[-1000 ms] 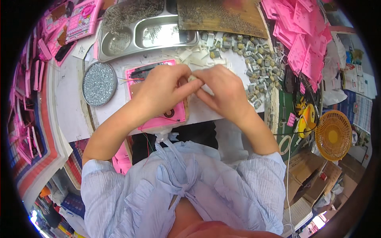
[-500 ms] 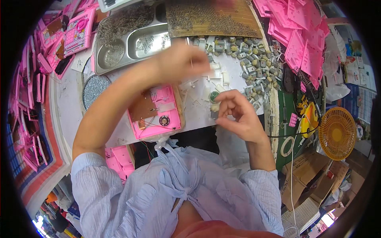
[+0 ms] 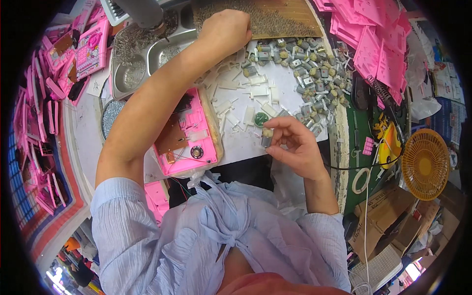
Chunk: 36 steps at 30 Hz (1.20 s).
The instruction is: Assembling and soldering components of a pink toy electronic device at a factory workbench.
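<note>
My right hand [image 3: 297, 150] is closed in a pinch on a small grey motor [image 3: 266, 140] with a yellowish end, above the table's front edge. Beside it lies a round green piece [image 3: 260, 119]. My left arm stretches across the pink plastic case, and my left hand [image 3: 226, 32] is closed over the near edge of the brown board [image 3: 275, 22] strewn with tiny metal parts. Its fingertips are hidden, so what they hold cannot be seen. The open pink case [image 3: 210, 129] holds a brown circuit board [image 3: 171, 136], a round black speaker [image 3: 196, 152] and thin wires.
Many small motors [image 3: 314, 81] are heaped at right; white plastic pieces [image 3: 256, 92] lie mid-table. A metal tray [image 3: 118, 73] and a bowl of small silvery parts [image 3: 112, 118] stand left. A grey tool [image 3: 142, 12] hangs above. Pink panels [image 3: 373, 46] pile at far right, near an orange fan [image 3: 425, 164].
My left hand has moved away from me, from above the white pieces up to the brown board. The grey tool has come into view at the top. My right hand keeps its pinch on the motor.
</note>
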Motion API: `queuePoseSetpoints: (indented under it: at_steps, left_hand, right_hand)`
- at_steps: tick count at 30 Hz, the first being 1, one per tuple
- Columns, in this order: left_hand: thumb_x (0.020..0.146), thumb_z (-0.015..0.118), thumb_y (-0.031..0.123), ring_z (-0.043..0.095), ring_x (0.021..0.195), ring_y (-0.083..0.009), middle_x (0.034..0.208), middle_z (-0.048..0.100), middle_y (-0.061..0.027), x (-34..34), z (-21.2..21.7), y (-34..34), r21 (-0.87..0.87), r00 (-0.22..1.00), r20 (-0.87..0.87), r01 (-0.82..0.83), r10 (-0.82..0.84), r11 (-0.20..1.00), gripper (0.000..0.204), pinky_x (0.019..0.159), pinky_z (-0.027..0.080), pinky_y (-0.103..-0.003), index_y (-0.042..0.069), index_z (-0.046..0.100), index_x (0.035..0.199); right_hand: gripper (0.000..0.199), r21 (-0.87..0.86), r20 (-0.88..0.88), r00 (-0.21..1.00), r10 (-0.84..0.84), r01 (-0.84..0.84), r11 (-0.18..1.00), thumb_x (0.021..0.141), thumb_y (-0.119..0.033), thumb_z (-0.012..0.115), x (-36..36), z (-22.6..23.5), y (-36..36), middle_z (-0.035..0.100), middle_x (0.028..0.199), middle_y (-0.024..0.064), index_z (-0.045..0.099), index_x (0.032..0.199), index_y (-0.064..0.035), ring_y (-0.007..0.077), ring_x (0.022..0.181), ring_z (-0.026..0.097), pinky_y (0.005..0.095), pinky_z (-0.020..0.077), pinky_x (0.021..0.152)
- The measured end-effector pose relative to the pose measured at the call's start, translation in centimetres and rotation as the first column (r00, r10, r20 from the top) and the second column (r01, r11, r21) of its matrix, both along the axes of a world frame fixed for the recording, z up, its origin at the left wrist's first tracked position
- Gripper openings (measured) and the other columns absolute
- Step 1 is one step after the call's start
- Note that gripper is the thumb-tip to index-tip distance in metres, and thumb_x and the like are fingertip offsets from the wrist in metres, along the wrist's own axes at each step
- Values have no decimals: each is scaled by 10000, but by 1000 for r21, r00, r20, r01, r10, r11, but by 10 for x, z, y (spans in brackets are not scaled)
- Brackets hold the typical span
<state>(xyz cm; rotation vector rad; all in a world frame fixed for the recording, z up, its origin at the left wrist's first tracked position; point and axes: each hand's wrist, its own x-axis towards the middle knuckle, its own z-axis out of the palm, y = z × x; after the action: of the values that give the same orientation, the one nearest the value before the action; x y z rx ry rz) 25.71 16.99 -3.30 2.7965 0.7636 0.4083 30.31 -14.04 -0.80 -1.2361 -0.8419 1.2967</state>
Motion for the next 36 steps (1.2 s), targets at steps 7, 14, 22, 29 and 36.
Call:
queuePoseSetpoints:
  at_steps: [7, 14, 22, 29, 36]
  left_hand:
    - [795, 659, 135, 729, 821, -440, 824, 723, -261, 11, 8, -5, 17, 994, -81, -73, 75, 997, 179, 745, 595, -525, -21, 749, 796]
    - [801, 650, 118, 737, 849, -421, 852, 731, -258, 10, -5, 0, 54, 997, -74, -29, 33, 998, 170, 762, 602, -509, -11, 761, 799]
    - [803, 655, 107, 746, 827, -400, 840, 732, -247, 13, -21, -5, 130, 996, 85, 17, -28, 991, 142, 744, 607, -494, 7, 756, 793]
    - [823, 658, 105, 731, 794, -406, 813, 720, -245, 1, -16, -11, 157, 945, 325, -22, -31, 987, 125, 735, 595, -489, -7, 710, 837]
    - [821, 749, 172, 747, 803, -344, 866, 753, -185, -63, 50, -49, -250, 865, 501, 169, -22, 953, 190, 734, 597, -445, 13, 705, 917]
  right_hand:
    - [469, -26, 47, 999, -16, 18, 999, 869, 75, 727, 2, 4, -3, 624, 906, 2, 613, 1313, -28, 81, 860, 612, 232, 493, 785]
    - [458, -17, 86, 992, -94, 96, 995, 874, 88, 701, 6, 9, -9, 622, 907, 15, 604, 1315, 12, 83, 840, 604, 225, 477, 744]
    - [434, -56, 558, 819, -133, 197, 979, 888, 15, 703, 16, -3, -2, 618, 823, -26, 663, 1316, -48, 47, 727, 535, 211, 445, 667]
    - [384, -118, 788, 615, 5, 143, 983, 873, -31, 695, 11, -10, 18, 651, 777, 30, 713, 1250, -101, 101, 642, 584, 269, 494, 622]
    - [322, -164, 878, 465, 115, 67, 984, 839, -67, 658, 5, -14, 33, 690, 777, 134, 694, 1159, -83, 332, 744, 681, 435, 540, 707]
